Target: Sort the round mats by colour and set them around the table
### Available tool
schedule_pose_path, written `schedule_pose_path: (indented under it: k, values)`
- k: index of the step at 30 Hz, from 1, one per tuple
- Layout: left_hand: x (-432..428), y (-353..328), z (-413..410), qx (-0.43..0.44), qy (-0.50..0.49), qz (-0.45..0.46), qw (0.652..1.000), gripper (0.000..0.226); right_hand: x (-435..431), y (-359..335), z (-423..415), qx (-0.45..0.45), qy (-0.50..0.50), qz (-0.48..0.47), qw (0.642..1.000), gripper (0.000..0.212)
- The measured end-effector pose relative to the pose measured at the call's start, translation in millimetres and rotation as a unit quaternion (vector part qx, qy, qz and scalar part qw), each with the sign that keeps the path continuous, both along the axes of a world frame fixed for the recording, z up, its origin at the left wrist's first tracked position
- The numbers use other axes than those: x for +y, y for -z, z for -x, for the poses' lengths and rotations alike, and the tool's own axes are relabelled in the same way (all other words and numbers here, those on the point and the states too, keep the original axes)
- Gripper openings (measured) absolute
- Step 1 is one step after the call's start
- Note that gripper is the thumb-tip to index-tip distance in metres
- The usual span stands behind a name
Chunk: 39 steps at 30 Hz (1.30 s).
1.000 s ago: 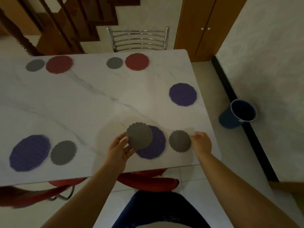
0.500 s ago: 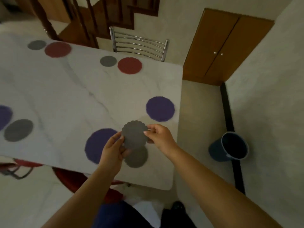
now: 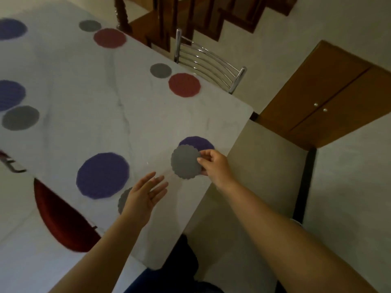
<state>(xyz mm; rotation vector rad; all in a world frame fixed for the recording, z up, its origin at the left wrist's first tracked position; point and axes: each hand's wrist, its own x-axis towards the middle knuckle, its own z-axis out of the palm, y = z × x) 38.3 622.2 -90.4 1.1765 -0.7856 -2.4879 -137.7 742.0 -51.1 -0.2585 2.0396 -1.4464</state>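
The grey scalloped mat (image 3: 186,164) is pinched at its right rim by the right hand (image 3: 214,166), thumb on top and fingers curled beneath. The disc is carried out to the left of the grip, face up and roughly level. Whether it is touching the marble table (image 3: 84,115) cannot be told.

Its far edge is laid across the near edge of the smaller purple mat (image 3: 196,142), which is set close to the table's right edge. And there it is: the coming move is judged to turn on that overlap. Being round, the mat has no long axis to be squared up, so only its position counts, and bare table is seen just to the near-left of the purple mat. The right hand is plainly the nearer 1, and the hold is its own.

The left hand (image 3: 146,197) is held flat and empty, fingers straight, above a 2nd grey mat (image 3: 123,200) half hidden beside the large purple mat (image 3: 103,175). At the far edge a red mat (image 3: 184,85) is seen with a small grey one (image 3: 160,70) just beside it, so the same side-by-side pairing is judged to be wanted here.
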Motion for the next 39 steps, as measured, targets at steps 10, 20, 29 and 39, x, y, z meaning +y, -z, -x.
schedule_pose_path:
  k: [10,20,29,39]
  values:
    - [3.3,-1.6,78.0,-0.030,-0.033,0.009,0.999,0.021,6.8,6.3,166.3,0.015,0.020,-0.077,0.997,0.023]
    - [53.6,-5.9,130.3,-0.034,-0.233,0.000,0.972,0.026,-11.2,58.7,252.6,0.003,-0.173,-0.193,0.966,0.018]
    - [90.7,-11.7,136.3,-0.054,-0.315,0.002,0.947,0.022,-19.1,61.7,267.3,0.124,-0.233,-0.233,0.936,0.021]
    - [95.5,-17.7,131.9,-0.059,-0.327,0.004,0.943,0.021,-18.9,59.6,265.7,0.174,-0.237,-0.239,0.926,0.024]
